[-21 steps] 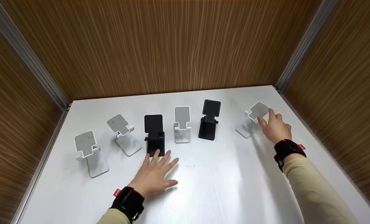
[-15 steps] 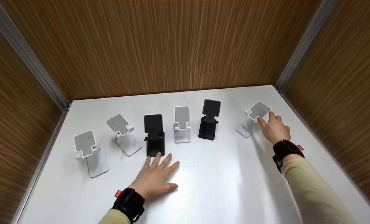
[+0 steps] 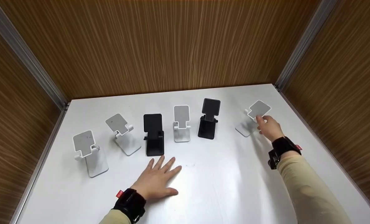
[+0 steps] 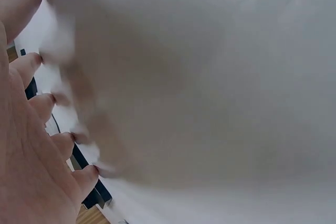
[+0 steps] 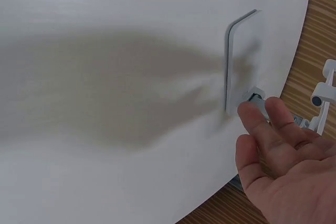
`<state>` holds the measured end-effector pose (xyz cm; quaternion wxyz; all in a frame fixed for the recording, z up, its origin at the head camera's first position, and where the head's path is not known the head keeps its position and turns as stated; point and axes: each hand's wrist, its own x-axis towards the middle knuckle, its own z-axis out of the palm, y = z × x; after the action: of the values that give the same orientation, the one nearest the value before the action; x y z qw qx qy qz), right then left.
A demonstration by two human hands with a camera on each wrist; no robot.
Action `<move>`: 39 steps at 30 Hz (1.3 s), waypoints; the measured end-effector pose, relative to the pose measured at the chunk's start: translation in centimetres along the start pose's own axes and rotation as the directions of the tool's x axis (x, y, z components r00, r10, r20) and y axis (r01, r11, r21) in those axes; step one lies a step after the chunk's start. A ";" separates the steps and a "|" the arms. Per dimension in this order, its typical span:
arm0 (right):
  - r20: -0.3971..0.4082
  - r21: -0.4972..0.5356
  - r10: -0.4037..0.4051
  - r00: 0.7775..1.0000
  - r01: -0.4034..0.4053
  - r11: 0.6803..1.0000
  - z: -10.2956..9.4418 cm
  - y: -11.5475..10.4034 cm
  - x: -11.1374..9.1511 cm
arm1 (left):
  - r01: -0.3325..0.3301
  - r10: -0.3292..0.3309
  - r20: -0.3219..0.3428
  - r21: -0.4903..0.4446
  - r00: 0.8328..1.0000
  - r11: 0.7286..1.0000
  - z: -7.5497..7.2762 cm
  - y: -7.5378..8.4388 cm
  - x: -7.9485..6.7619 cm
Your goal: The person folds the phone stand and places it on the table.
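At the table's right, my right hand (image 3: 270,129) has its thumb and bent fingers at the lower corner of a white phone stand (image 3: 259,109) with a grey pad. It seems to pinch the stand there; the thumb's contact is hidden. In the right wrist view, curled fingers (image 5: 268,129) lie beside the hinge over the stand's base (image 5: 244,59). My left hand (image 3: 155,183) is spread palm down just in front of a black phone stand (image 3: 153,133), apart from it. Seen from the left wrist, its fingertips (image 4: 63,142) touch the white tabletop.
Two white stands, one at far left (image 3: 84,143) and a tilted one (image 3: 118,124), stand left of the black one. Right of it are a white stand (image 3: 181,119) and another black stand (image 3: 210,109). Wood-grain panels (image 3: 178,46) enclose the white table (image 3: 209,177).
My right hand's fingers have slid from the pad's right edge down to its lower corner and drawn together. The left hand has shifted slightly back from the black phone stand. The stands stay put.
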<state>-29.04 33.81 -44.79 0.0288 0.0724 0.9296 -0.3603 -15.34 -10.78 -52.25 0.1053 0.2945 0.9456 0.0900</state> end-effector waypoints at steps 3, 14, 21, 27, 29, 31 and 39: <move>0.053 0.119 0.028 0.998 -0.034 0.992 0.0 -0.2 0.0 | 0.001 -0.001 0.000 0.004 1.000 1.000 0.1 -0.1 0.0; 0.252 0.734 0.108 0.962 -0.263 0.626 -0.7 -0.5 -0.4 | -0.002 0.002 0.001 -0.019 1.000 1.000 -0.1 0.0 -0.1; 0.263 0.782 0.083 0.961 -0.263 0.565 -0.9 -0.3 -0.7 | -0.002 0.003 0.001 -0.034 1.000 0.999 -0.3 0.2 -0.1; 0.277 0.790 0.095 0.956 -0.283 0.544 -0.9 0.3 -0.9 | -0.002 0.002 0.004 -0.040 1.000 0.999 -0.2 0.1 0.0; 0.277 0.785 0.102 0.955 -0.286 0.550 -0.8 0.6 -1.0 | -0.002 0.002 0.005 -0.045 1.000 0.999 -0.2 0.1 0.0; 0.276 0.779 0.106 0.955 -0.287 0.558 -0.8 0.7 -1.0 | -0.001 0.001 0.004 -0.050 1.000 0.999 -0.2 0.1 0.0; 0.245 0.772 0.133 0.960 -0.276 0.573 -0.6 1.0 -1.0 | 0.004 -0.004 0.007 -0.040 1.000 0.999 -0.1 0.0 0.0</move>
<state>-27.89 34.86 -44.95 0.1094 0.1556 0.6490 -0.7366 -15.34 -10.77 -52.09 0.1144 0.2908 0.9438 0.1075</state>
